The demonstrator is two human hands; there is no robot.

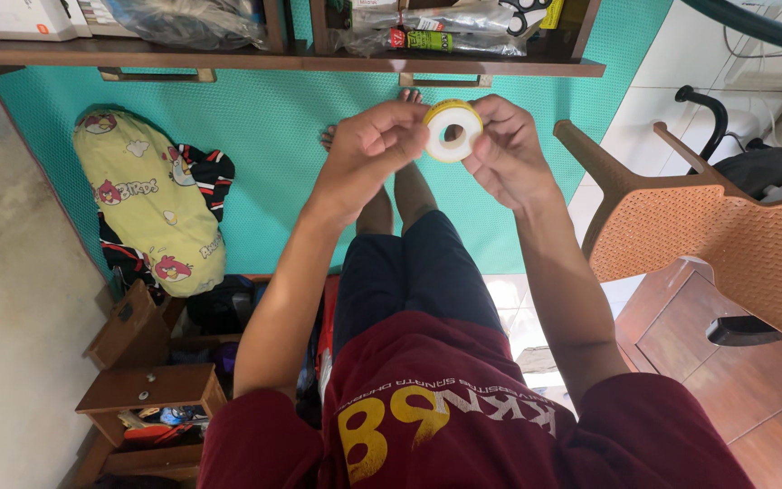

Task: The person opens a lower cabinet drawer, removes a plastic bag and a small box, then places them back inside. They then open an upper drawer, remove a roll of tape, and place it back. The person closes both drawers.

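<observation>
White tape roll [452, 130] with yellow rim, pinched between left hand [375, 145] and right hand [509, 149], above teal mat [273, 145].

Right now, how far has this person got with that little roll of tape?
Done: the white tape roll is picked up and held at chest height. In hand: the right hand grips its rim while the left hand pinches at its edge. Left: no strip of tape is visibly pulled free yet.
</observation>
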